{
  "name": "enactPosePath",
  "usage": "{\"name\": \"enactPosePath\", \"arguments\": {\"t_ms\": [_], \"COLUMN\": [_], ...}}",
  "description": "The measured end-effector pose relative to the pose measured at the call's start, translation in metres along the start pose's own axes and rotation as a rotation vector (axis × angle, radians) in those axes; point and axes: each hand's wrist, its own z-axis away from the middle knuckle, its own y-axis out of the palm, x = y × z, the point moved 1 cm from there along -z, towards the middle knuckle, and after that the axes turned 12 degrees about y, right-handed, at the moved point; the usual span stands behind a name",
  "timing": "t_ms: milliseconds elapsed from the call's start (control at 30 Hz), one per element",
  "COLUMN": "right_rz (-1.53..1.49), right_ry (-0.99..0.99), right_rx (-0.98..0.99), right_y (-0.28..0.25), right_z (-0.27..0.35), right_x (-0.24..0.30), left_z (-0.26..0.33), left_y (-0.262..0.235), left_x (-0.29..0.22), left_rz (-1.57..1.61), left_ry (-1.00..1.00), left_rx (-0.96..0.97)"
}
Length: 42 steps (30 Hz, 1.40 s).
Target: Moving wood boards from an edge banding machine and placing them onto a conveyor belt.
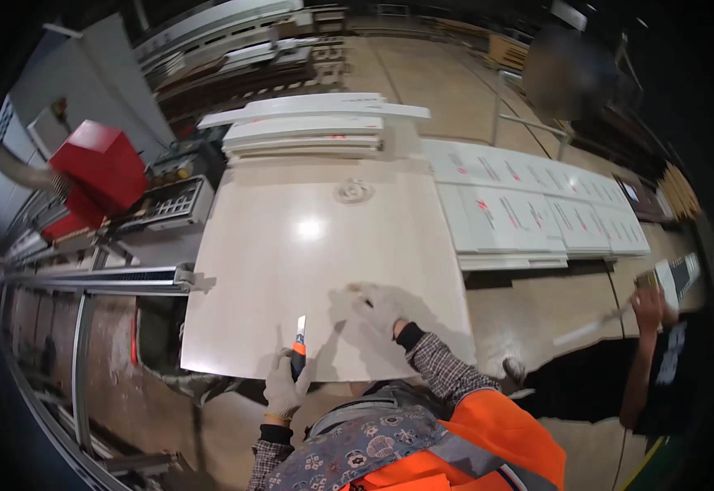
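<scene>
A large glossy pale panel (316, 254) lies flat in front of me. My left hand (285, 385), in a white glove, is closed around a utility knife (299, 344) with an orange and black grip, its blade pointing up over the panel's near edge. My right hand (377, 307), also gloved, rests flat on the panel's near right part with fingers spread. A small round fitting (353, 191) sits near the panel's far edge.
A stack of white boards (308, 131) lies beyond the panel, more white panels (537, 213) to the right. A red machine part (99, 172) and metal rails (87, 282) stand left. Another person (659, 360) works at lower right.
</scene>
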Motion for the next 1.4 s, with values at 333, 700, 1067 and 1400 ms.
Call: {"name": "enactPosePath", "arguments": {"t_ms": [333,700,1067,1400], "right_rz": [0.470,0.569,0.388,0.375], "right_ry": [-0.261,-0.368,-0.909,-1.426], "right_rx": [-0.588,-0.163,0.931,0.540], "right_y": [-0.043,0.061,0.265,0.335], "right_z": [-0.279,-0.237,0.061,0.025], "right_x": [-0.080,0.001,0.137,0.335], "left_z": [-0.018,0.004,0.117,0.303], "left_y": [0.008,-0.014,-0.093,-0.137], "left_x": [0.004,-0.003,0.032,0.074], "left_rz": [0.234,0.477,0.627,0.722], "left_ry": [-0.164,-0.259,-0.481,-0.667], "left_rx": [-0.010,-0.146,-0.718,-1.310]}}
